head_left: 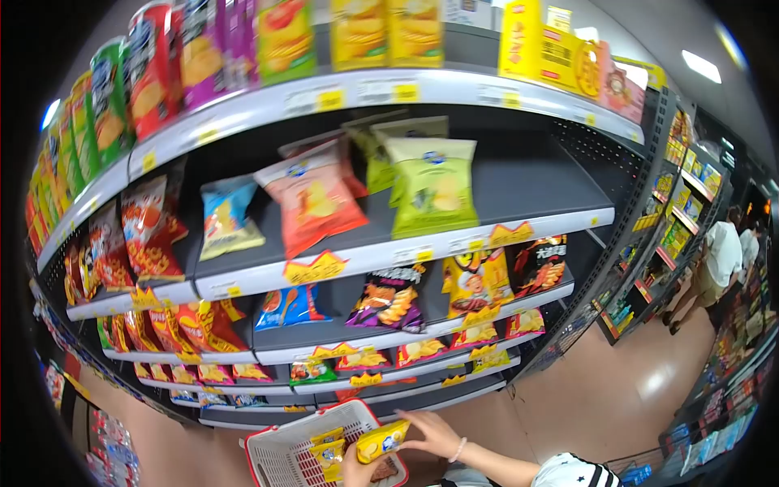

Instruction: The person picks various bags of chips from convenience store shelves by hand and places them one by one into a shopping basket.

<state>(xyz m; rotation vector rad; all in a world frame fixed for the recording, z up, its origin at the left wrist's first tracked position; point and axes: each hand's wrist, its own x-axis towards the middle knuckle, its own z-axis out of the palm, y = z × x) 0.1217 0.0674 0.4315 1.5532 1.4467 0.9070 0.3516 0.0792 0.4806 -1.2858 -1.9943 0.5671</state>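
A yellow snack packet is held low in front of me, above the shopping basket. My left hand grips its left end from below. The fingers of my right hand, with a pale bracelet at the wrist, close on its right end. Beneath them is a white plastic basket with a red rim. More yellow packets lie inside it, along with a brownish item partly hidden by my hands.
Ahead stands a curved-looking shelf unit with bagged snacks on several levels. A green chip bag and a red chip bag stand on its middle shelf. Two people are in the aisle at right, by another rack.
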